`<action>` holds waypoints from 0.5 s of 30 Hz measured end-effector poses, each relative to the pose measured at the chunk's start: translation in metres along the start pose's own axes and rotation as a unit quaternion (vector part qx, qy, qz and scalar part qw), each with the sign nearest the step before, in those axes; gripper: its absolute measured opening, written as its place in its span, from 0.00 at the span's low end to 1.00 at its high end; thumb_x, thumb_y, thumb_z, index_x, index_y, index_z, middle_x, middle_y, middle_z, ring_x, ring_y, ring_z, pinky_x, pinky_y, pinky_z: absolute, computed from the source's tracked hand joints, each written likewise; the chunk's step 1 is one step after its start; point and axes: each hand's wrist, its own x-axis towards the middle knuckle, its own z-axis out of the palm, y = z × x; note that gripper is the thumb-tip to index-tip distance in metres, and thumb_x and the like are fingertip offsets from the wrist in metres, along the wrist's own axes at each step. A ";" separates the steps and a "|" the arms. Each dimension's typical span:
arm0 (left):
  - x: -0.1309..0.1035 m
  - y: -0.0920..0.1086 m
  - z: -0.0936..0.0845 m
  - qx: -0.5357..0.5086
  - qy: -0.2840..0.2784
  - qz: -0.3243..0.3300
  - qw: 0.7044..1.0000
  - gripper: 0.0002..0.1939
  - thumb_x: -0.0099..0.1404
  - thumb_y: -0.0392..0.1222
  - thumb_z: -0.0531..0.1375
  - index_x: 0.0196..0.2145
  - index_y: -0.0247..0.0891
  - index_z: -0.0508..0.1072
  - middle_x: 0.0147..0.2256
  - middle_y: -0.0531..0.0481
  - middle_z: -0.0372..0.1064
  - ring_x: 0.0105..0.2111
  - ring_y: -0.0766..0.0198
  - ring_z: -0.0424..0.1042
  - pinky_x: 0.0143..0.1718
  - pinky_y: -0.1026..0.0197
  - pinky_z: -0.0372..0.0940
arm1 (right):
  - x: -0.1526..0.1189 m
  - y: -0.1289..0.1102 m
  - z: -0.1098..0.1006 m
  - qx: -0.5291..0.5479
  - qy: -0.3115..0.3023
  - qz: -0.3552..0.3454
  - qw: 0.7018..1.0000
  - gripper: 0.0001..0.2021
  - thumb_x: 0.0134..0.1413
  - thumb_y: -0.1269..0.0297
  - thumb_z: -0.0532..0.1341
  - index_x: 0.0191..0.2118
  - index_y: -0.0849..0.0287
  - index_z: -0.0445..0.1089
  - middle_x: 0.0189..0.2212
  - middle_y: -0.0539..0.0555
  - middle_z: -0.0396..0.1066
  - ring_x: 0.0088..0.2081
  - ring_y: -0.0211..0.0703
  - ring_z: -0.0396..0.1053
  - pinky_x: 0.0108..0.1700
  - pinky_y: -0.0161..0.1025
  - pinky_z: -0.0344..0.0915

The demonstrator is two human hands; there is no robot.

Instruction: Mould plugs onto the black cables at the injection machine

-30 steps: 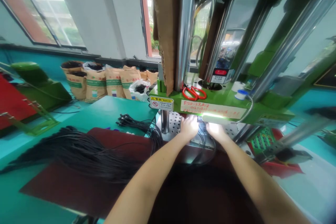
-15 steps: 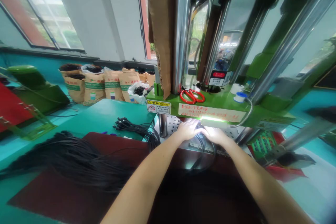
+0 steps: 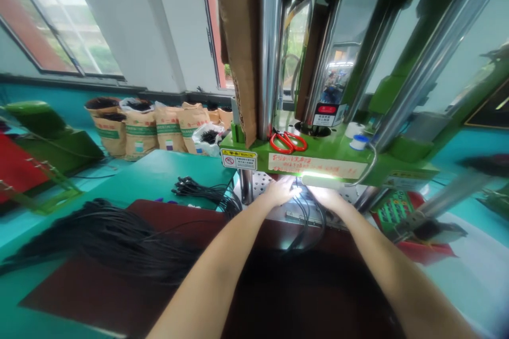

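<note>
Both hands reach under the front edge of a green press [image 3: 254, 145], over its metal bed [image 3: 260, 183]. My left hand [image 3: 281, 190] has its fingers apart, left of several black cables [image 3: 304, 212] that hang toward me; nothing shows in its grasp. On the other side of these cables is my right hand [image 3: 321, 195], its fingers partly hidden by the bright lamp [image 3: 324, 180] and washed out by glare. What that hand touches cannot be made out.
Red-handled scissors [image 3: 288, 142] and a blue-rimmed spool [image 3: 359, 142] lie on the press. A large black cable bundle [image 3: 103, 238] covers the left of the dark red board [image 3: 67, 296]. A smaller bundle [image 3: 202, 190] lies behind it. Paper sacks [image 3: 139, 132] stand beyond the table.
My hands, close together at the cables before, have moved apart, leaving the cables visible between them. The view has shifted slightly.
</note>
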 end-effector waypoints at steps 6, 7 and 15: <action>-0.011 -0.008 -0.001 0.002 -0.005 -0.009 1.000 0.30 0.63 0.56 0.43 0.59 0.41 0.51 0.59 0.46 0.51 0.56 0.54 0.54 0.55 0.51 0.51 | -0.011 0.015 0.001 -0.012 -0.019 -0.002 1.000 0.21 0.61 0.57 0.44 0.50 0.59 0.67 0.48 0.57 0.68 0.50 0.49 0.64 0.54 0.44 0.54; -0.010 -0.008 0.000 0.001 -0.002 -0.011 1.000 0.29 0.64 0.56 0.43 0.59 0.41 0.51 0.58 0.46 0.52 0.56 0.54 0.54 0.55 0.52 0.51 | -0.011 0.016 0.002 -0.013 -0.023 -0.001 1.000 0.21 0.61 0.57 0.44 0.49 0.59 0.67 0.48 0.57 0.68 0.50 0.49 0.64 0.54 0.44 0.54; 0.002 -0.006 0.007 0.005 0.022 -0.036 0.999 0.29 0.64 0.54 0.44 0.58 0.37 0.54 0.57 0.43 0.56 0.54 0.53 0.58 0.55 0.52 0.51 | -0.007 0.017 0.007 -0.014 -0.023 0.014 1.000 0.21 0.61 0.56 0.44 0.50 0.58 0.66 0.49 0.57 0.67 0.52 0.49 0.62 0.55 0.45 0.53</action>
